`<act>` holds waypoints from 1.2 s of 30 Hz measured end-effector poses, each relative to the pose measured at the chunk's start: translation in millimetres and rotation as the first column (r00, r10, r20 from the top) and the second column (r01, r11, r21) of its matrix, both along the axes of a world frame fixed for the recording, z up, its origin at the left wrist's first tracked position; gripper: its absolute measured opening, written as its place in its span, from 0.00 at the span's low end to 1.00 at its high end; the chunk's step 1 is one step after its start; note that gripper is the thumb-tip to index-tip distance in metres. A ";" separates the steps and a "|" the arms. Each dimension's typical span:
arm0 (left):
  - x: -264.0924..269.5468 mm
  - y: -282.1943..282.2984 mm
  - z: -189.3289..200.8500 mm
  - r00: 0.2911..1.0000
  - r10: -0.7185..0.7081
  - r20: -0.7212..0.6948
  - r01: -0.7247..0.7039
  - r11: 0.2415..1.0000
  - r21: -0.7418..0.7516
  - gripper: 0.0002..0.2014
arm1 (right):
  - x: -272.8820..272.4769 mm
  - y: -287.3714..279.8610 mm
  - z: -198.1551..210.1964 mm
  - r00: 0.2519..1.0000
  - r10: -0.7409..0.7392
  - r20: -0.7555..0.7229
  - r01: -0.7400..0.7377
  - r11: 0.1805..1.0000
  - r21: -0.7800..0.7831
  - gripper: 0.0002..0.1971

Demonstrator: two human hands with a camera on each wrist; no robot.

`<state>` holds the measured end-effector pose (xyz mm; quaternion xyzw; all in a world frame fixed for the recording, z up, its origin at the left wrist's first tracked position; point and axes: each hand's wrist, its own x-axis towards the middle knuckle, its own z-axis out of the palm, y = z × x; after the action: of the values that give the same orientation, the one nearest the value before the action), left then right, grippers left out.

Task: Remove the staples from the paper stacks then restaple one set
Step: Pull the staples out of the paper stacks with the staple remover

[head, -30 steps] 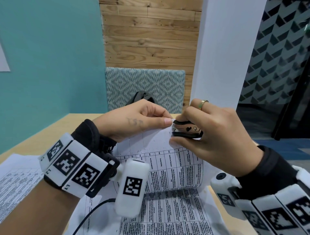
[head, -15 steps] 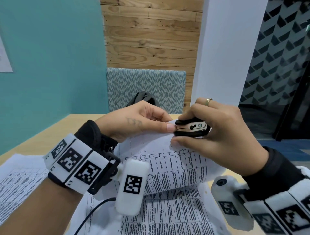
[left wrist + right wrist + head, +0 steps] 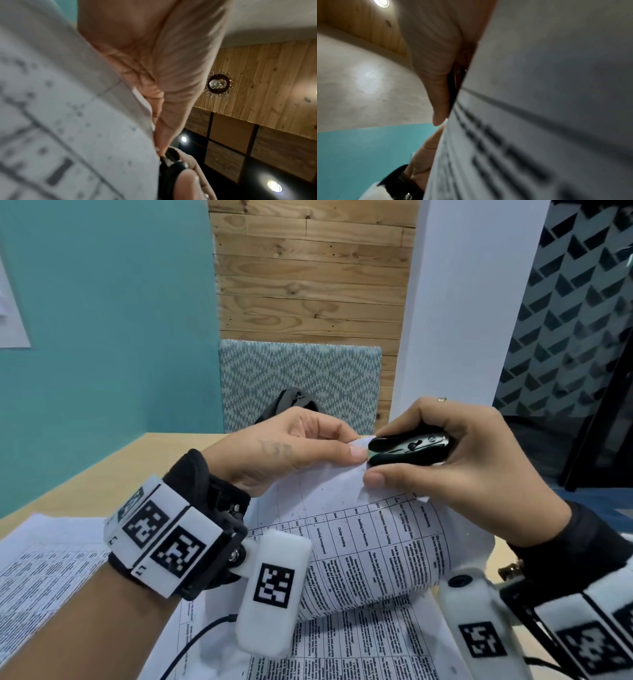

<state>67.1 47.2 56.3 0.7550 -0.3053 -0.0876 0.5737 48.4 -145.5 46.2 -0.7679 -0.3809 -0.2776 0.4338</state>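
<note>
At the raised corner of the printed paper stack point(image 3: 370, 546), the black staple remover point(image 3: 407, 451) sits squeezed in the right hand point(image 3: 455, 470) just beside the left hand point(image 3: 284, 450), which pinches that corner — more printed sheets point(image 3: 44, 573) lie flat on the wooden table point(image 3: 102, 470), their text too small to read.

Black staple remover point(image 3: 407, 449) bites curled printed stack point(image 3: 373, 546).

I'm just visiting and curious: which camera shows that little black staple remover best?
The head view: the black staple remover shows whole, gripped by the right hand at the paper stack corner that the left hand pinches. The left wrist view shows only part of it; the right wrist view, a dark sliver beside the thumb.
</note>
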 end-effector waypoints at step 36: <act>12.3 7.5 -5.8 0.986 0.061 -0.157 -0.034 0.985 0.168 0.10 | 6.3 5.1 -10.7 0.933 -0.079 0.350 0.251 0.841 -0.479 0.20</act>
<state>79.3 54.7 50.5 0.7973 -0.2313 -0.1599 0.5340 54.7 -140.4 35.6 -0.8313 -0.4373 -0.3217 0.1192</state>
